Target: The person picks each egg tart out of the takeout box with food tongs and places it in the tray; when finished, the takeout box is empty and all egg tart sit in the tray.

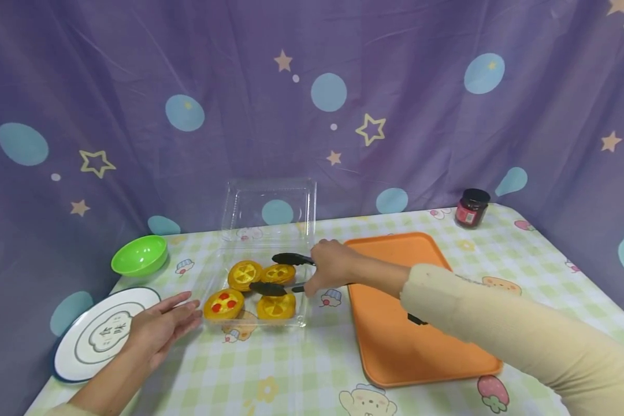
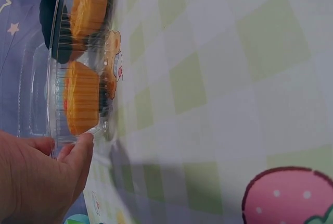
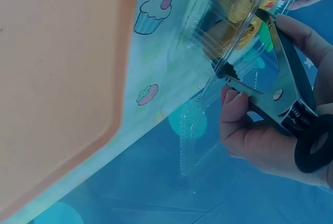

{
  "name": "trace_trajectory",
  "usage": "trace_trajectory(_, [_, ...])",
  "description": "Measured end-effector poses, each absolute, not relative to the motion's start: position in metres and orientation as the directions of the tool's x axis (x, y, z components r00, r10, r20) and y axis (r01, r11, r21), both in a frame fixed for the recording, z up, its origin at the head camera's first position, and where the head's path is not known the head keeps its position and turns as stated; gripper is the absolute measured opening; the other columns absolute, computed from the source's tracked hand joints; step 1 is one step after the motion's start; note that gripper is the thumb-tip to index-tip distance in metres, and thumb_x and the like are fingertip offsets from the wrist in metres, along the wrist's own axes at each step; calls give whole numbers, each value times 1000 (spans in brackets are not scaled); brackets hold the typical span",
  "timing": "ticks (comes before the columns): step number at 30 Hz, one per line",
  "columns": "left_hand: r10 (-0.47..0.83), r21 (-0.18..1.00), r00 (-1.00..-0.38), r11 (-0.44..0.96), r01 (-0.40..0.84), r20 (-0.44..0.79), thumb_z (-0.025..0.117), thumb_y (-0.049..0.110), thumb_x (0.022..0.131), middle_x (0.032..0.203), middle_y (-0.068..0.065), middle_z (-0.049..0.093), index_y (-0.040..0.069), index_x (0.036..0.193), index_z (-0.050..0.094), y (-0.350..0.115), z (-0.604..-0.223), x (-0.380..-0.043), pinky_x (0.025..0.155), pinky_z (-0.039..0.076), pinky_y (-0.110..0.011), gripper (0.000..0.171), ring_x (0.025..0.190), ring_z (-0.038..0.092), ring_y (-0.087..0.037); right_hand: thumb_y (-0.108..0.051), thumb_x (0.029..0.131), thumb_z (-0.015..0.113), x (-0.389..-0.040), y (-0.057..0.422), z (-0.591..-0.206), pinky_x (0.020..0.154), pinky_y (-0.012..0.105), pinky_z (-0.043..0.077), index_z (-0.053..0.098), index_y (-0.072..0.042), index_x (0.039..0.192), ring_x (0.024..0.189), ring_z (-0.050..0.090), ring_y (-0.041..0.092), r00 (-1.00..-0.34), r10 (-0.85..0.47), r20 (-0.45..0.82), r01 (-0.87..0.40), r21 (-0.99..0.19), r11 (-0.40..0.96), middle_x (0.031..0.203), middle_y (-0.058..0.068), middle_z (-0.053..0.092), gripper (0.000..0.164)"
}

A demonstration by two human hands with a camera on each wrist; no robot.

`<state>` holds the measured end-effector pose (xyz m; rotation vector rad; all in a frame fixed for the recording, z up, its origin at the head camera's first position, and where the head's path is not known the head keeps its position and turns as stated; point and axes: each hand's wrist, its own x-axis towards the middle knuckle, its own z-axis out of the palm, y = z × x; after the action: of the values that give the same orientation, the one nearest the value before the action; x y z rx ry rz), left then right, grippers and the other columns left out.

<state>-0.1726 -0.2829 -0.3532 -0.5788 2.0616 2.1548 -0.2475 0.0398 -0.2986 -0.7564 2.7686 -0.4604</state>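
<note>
Head view: the right hand (image 1: 333, 266) has black-tipped tongs (image 1: 272, 289) in its grip, jaws apart, over four yellow tarts (image 1: 225, 304) in an open, clear clamshell container (image 1: 252, 324) on the checked surface (image 1: 312, 358), beside an orange tray (image 1: 426, 358); the left hand (image 1: 158, 326), its fingers loosely extended and grasping nothing, is at the container's left end. Left wrist view: its fingertips lie at the container's wall, contact uncertain. Right wrist view: thumb and fingers bear on opposite arms of the tongs.

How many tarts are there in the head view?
4, all in the clear container: back-left tart, back-right tart, front-left tart with red pieces, front-right tart. The tongs overlap some, but none looks fully hidden.
</note>
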Motion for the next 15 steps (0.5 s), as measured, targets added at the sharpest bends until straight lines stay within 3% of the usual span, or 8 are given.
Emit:
trace_trajectory(4, [-188, 939, -920, -85, -335, -345, 58, 3, 94, 89, 5, 68, -6, 148, 24, -283, -354, -172, 83, 58, -30, 65, 84, 69, -12, -33, 74, 80, -247, 37, -299, 51, 24, 37, 50, -11, 57, 61, 39, 15, -841, -516, -163, -435, -364, 824, 73, 2, 47, 40])
trace_trajectory(10, [-186, 938, -919, -88, -337, -347, 59, 3, 94, 89, 5, 68, -6, 149, 24, -283, -353, -172, 84, 58, -30, 65, 84, 69, -12, -20, 74, 77, -249, 38, -302, 44, 21, 25, 31, -16, 48, 49, 19, 10, -837, -534, -124, -453, -391, 801, 53, -5, 23, 53])
trace_trajectory(15, [-184, 938, -920, -91, -335, -346, 59, 3, 94, 90, 5, 68, -6, 149, 23, -283, -353, -172, 84, 58, -31, 66, 84, 69, -12, -13, 72, 76, -251, 39, -304, 44, 21, 21, 27, -16, 49, 51, 17, 10, -832, -551, -64, -492, -374, 786, 55, -5, 24, 54])
